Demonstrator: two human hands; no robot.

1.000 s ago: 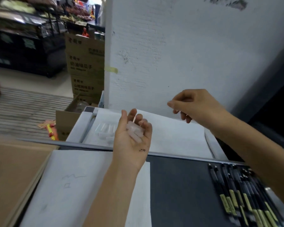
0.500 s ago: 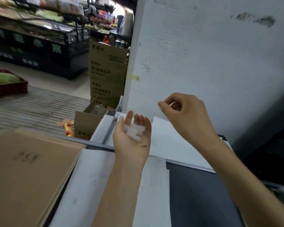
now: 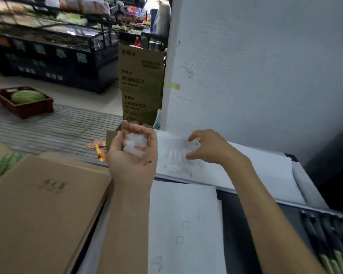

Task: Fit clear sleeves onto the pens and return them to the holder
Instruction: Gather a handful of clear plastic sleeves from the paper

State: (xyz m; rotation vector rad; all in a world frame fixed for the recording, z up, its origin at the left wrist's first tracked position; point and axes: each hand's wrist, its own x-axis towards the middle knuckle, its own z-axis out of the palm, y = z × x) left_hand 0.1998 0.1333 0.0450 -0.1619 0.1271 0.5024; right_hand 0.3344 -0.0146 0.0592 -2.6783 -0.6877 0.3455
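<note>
**A:** Several clear sleeves (image 3: 134, 144) lie heaped in the left hand (image 3: 132, 161), palm up, with the fingers curled around the pile to cup it.

**B:** And the right hand (image 3: 210, 149)?

**A:** It hovers over the spare sleeves (image 3: 173, 155) lined up on the white paper (image 3: 255, 171), thumb and fingers spread and bent like a claw. Blur smears the fingertips, so I cannot tell whether they pinch one or hold nothing.

**B:** So this looks like gathering stock before any fitting.

**A:** That's my read. The pens (image 3: 331, 246) lie side by side low on the right in the dark tray (image 3: 246, 224), well apart from both hands. They're too small to tell whether any wears a sleeve.

**B:** How to do it well?

**A:** Pinch one sleeve lightly by its sides, since thin clear plastic probably crushes and slips. Keep the left palm level and cupped, or the heap rolls off. Drop each new piece into the middle of the palm, not onto the fingertips.

**B:** And don't overfill.

**A:** Right, a fuller hand could spill on the way to the pens.
</note>
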